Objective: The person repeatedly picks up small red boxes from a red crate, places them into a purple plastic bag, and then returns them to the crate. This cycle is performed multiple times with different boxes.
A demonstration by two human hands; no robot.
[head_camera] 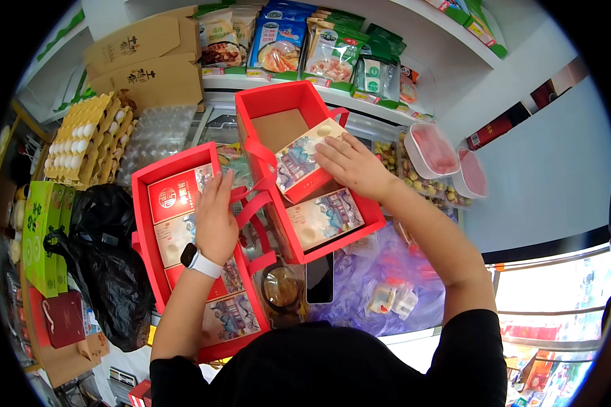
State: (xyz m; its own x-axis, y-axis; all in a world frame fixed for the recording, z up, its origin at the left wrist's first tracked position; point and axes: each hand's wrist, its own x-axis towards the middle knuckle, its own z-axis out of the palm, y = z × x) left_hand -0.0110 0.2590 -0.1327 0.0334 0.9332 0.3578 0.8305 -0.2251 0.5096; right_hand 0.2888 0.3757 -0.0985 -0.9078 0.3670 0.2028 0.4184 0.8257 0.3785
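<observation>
My right hand lies over a small illustrated gift box, which sits tilted inside the right red carton. Its thumb is hidden. Another illustrated box lies flat at that carton's near end, and bare brown card shows at its far end. A left red carton holds a row of several boxes, among them a red-topped one and a cream one. Across this row rests my left hand, fingers extended near the inner rim; it covers parts of the boxes. Red ribbon handles hang between the cartons.
A smartphone lies by the right carton, beside purple plastic bags. Left stand a black bag and stacked egg trays. Clear plastic trays, brown cartons and shelved food packets are behind; white tubs stand right.
</observation>
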